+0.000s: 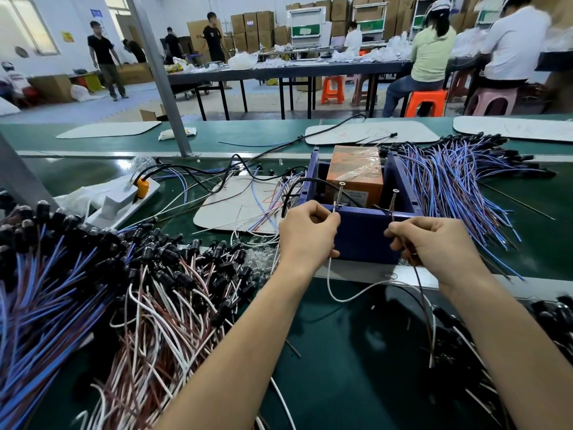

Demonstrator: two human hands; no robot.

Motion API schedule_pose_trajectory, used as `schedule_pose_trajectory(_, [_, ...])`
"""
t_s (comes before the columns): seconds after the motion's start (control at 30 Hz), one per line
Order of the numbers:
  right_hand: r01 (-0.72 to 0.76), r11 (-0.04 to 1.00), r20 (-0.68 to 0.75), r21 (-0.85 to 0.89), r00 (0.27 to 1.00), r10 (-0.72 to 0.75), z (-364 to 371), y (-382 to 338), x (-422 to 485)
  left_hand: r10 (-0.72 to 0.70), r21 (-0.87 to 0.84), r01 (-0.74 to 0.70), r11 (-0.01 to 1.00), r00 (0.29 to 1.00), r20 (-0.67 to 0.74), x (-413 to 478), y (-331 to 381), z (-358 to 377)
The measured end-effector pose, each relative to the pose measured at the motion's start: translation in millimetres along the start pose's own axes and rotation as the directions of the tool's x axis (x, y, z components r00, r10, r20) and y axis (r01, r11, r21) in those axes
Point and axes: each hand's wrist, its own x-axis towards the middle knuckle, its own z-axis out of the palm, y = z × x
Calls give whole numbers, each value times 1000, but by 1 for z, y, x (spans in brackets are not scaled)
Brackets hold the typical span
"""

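A blue plastic bin (362, 234) stands on the green bench with two upright screws on its near rim, the left screw (339, 193) and the right screw (393, 200). My left hand (305, 232) pinches the end of a white wire (341, 297) at the foot of the left screw. My right hand (434, 243) pinches a brown wire (424, 308) just below the right screw. Both wires hang down in front of the bin, the white one looping to the right. An orange box (356, 172) wrapped in tape sits inside the bin.
A large heap of black-capped parts with red, white and blue leads (124, 283) covers the bench at left. A fan of blue-wired parts (459, 193) lies right of the bin. A white board (242, 206) lies behind my left hand. People work at far tables.
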Motion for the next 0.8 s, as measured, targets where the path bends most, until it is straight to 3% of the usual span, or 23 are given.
schedule_pose_trajectory(0.8, [-10,1000,9,14,1000,9,1,0,0,18,17,-18,1000,1000,7,0,-1,1])
